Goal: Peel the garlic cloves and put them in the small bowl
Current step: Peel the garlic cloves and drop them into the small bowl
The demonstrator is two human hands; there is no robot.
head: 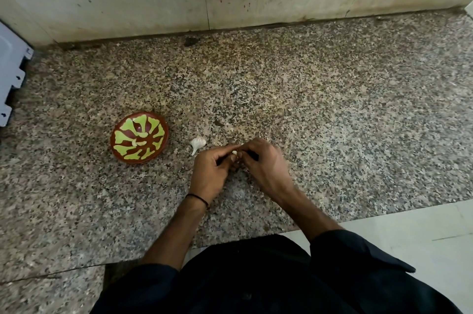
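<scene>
Mid-frame I see the left hand (211, 170) and right hand (265, 166), fingers curled, together pinching one garlic clove (234, 152). The small bowl (120, 138), left of centre, holds peeled cloves (139, 142). A garlic bulb (198, 143) lies between.

The person wears a black top (256, 278) with long sleeves. The left sleeve (153, 279) and the right sleeve (353, 254) end near the elbows. A thin black cord (198, 198) circles the wrist of the left hand (211, 172).
</scene>
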